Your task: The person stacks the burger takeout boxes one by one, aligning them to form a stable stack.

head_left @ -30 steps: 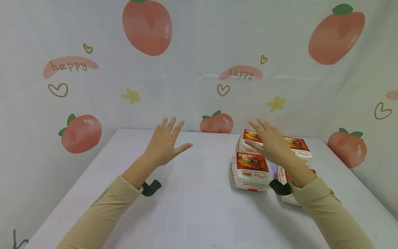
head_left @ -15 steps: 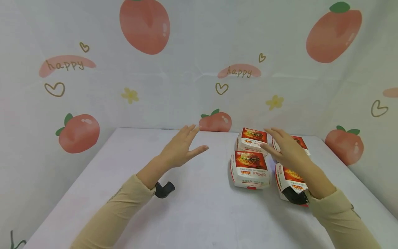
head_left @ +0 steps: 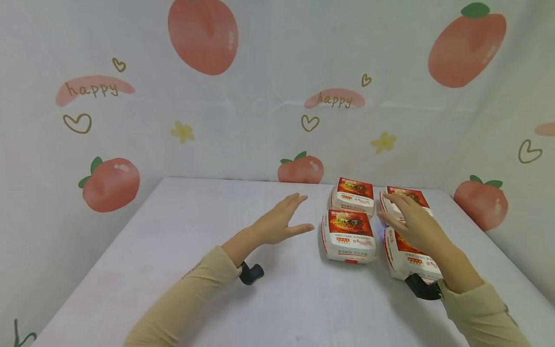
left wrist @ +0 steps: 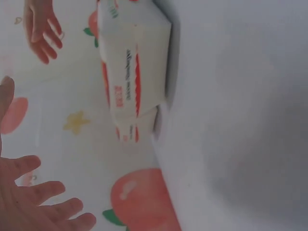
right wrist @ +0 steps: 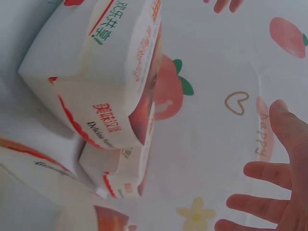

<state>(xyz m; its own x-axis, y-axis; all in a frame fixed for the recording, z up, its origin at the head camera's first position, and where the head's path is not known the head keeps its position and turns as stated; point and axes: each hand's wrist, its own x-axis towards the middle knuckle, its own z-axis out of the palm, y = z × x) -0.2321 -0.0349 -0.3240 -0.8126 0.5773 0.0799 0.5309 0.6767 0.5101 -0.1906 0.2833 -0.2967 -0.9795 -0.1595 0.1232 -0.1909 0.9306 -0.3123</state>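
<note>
Two rows of white and red burger boxes stand on the right half of the table. The front left box (head_left: 349, 236) and the back left box (head_left: 353, 195) show whole or nearly so. My right hand (head_left: 414, 224) hovers over the right pair, fingers spread and holding nothing. It partly covers the back right box (head_left: 409, 196) and the front right box (head_left: 405, 260). Left of the boxes my left hand (head_left: 277, 224) hangs above the table, fingers extended towards the front left box, with nothing in it. In the left wrist view its spread fingers (left wrist: 43, 192) are apart from the boxes.
The white table (head_left: 195, 226) runs back to a white cloth backdrop (head_left: 243, 106) printed with peaches, hearts and flowers. Black wrist mounts (head_left: 251, 273) sit below both cuffs. A narrow gap separates the left boxes from the right ones.
My left hand has moved right and lower, closer to the boxes. My right hand has shifted right and down, from over the left boxes to over the right pair. The boxes stay in place.
</note>
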